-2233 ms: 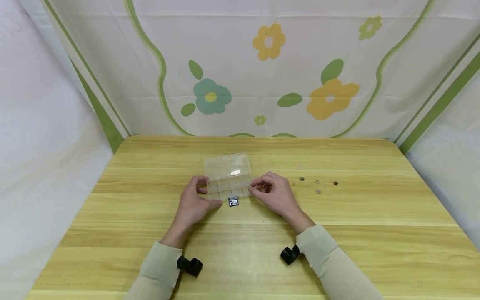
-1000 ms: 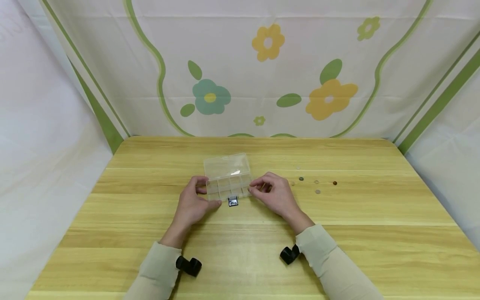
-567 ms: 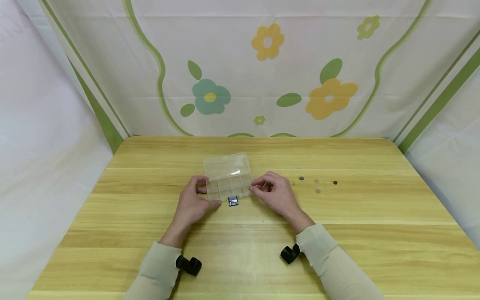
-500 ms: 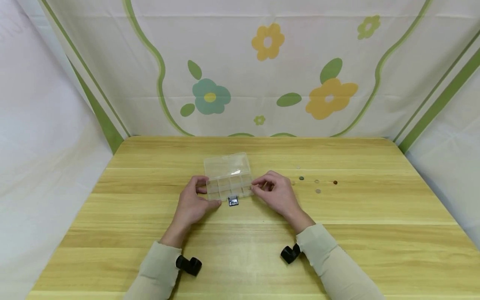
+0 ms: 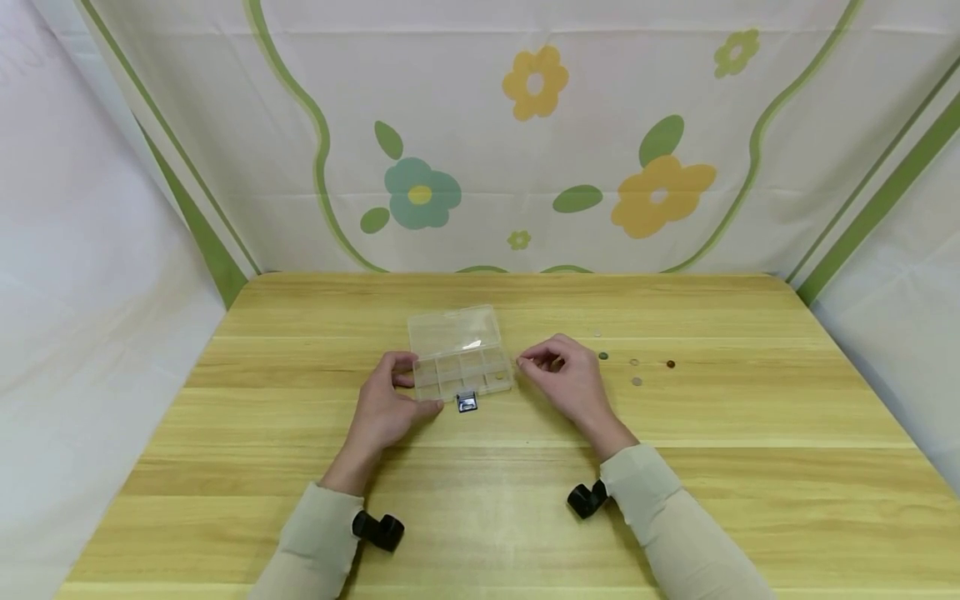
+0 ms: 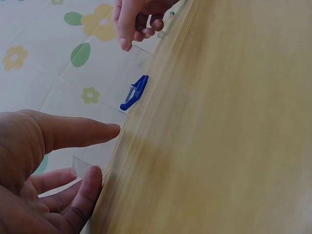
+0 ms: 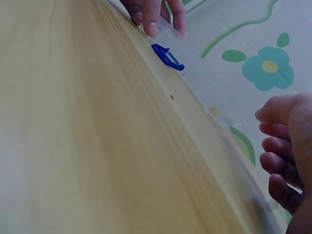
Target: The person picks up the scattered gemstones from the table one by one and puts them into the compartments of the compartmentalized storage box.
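Note:
A clear plastic compartment box (image 5: 450,379) sits on the table with its lid (image 5: 452,332) open toward the back and a blue latch (image 5: 467,402) hanging at its front. My left hand (image 5: 386,404) grips the box's left end, thumb along the front edge and fingers at the side. In the right front compartment lies a small yellowish round piece (image 5: 499,377), which also shows through the wall in the right wrist view. Just right of the box my right hand (image 5: 566,379) hovers, fingers loosely curled and nothing visible in them.
To the right lie several small round button-like pieces, among them a dark green one (image 5: 603,356), a dark red one (image 5: 671,364) and a pale one (image 5: 637,382). The wooden table (image 5: 480,517) ends at a flowered cloth backdrop (image 5: 480,150).
My right hand has let go of the small yellowish piece, now visible in the compartment, and has moved right and slightly back, away from the box. The left hand has stayed put.

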`<state>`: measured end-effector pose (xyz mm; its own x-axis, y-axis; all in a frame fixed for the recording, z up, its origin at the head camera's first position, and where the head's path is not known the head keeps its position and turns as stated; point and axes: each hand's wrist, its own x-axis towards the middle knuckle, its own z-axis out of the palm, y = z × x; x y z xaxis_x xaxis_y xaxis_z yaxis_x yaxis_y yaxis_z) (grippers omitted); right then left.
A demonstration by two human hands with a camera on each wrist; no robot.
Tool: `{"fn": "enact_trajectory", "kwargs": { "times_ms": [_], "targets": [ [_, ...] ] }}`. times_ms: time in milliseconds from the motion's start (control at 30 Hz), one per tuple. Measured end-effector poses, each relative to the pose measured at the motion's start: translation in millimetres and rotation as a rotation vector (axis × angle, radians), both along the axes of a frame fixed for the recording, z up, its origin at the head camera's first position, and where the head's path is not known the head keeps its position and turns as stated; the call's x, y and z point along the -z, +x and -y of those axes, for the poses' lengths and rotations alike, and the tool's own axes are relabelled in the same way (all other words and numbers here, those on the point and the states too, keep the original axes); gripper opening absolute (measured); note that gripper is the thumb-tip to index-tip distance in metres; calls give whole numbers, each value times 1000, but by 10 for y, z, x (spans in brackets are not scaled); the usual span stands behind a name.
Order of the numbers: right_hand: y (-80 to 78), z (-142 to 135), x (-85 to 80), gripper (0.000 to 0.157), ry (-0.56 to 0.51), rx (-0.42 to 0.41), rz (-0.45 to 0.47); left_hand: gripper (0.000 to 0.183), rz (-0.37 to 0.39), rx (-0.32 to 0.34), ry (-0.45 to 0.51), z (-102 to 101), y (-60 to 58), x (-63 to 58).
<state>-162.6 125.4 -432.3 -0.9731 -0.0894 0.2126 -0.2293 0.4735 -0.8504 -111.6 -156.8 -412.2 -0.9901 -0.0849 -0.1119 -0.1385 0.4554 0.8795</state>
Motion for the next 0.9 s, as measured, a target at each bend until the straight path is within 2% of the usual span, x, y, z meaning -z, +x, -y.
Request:
{"fn": "enact_trajectory", "kwargs": {
  "times_ms": [133,467,667,900],
  "targets": [
    [0,-78,-2,6,-3,21,-18,77,5,-1,-4,0,7,3],
    [-13,-394,3,4,69,138,-99,76,0,0,-3,1,10,-5],
    [-23,-563,-8,4,116,173,-73,76,2,1,4,-2,9,-6],
    [-19,-668,-8,7,145,173,-51,76,7,1,7,-2,15,-5]
  ]
}}
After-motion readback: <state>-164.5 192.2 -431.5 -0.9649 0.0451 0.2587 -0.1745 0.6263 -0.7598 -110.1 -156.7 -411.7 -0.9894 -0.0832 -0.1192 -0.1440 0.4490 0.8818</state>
